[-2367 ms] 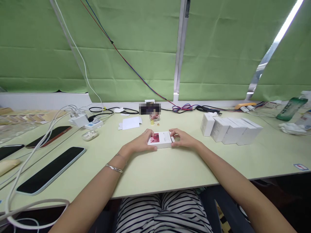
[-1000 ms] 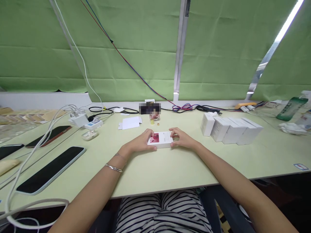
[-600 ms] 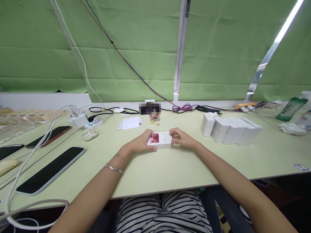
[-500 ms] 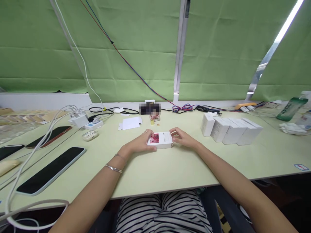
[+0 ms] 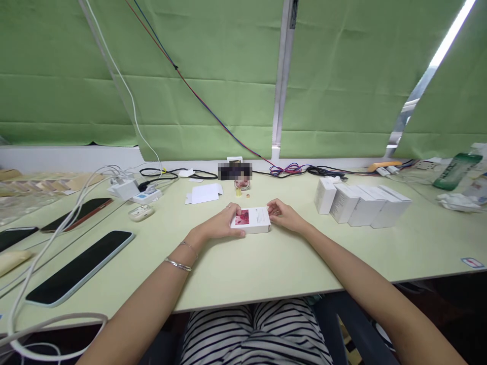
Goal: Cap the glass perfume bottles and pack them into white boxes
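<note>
A small white carton (image 5: 259,218) with a pink-red picture on its top lies flat on the table in front of me. My left hand (image 5: 227,221) grips its left end, thumb on the near side and fingers over the top and far side. At the right end, the curled fingers of my right hand (image 5: 282,214) touch the end flap; the fingertips are partly hidden. Behind the carton stand a small yellow-gold piece (image 5: 238,192) and a tiny brownish ring-like piece (image 5: 248,195).
Several white boxes (image 5: 365,204) stand in a row on the right. A flattened white sheet of card (image 5: 205,193) lies at the back left. Phones (image 5: 81,267), white cables and chargers (image 5: 125,188) crowd the left side. A green bottle (image 5: 456,171) stands far right.
My right fingers have drawn closer together at the carton's right end, and the flap edge that stuck out there now sits flush. My left hand has stayed put.
</note>
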Motion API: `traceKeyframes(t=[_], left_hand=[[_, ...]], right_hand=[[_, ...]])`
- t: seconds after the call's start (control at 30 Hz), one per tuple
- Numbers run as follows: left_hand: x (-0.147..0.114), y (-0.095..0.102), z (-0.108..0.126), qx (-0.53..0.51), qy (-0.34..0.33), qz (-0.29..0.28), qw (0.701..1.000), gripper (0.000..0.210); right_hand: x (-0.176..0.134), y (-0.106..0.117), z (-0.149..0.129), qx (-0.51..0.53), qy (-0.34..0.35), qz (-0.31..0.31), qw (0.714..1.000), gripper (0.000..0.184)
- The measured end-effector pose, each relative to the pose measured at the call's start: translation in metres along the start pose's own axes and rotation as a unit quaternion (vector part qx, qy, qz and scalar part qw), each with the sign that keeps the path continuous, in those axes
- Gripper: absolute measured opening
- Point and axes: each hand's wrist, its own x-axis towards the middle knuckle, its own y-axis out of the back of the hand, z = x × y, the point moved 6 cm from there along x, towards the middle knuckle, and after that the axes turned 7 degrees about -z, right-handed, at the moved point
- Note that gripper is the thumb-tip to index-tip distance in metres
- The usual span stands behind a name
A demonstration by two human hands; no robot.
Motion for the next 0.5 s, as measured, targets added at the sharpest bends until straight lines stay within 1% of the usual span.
traceKeyframes(t=[0.5], left_hand=[[-0.0002,0.0010,0.0012,-0.011,-0.013,0.007,1.000,0.047]], right_hand=[[0.0008,-0.0002,0.0064,0.000,0.006,-0.004,1.000,0.026]])
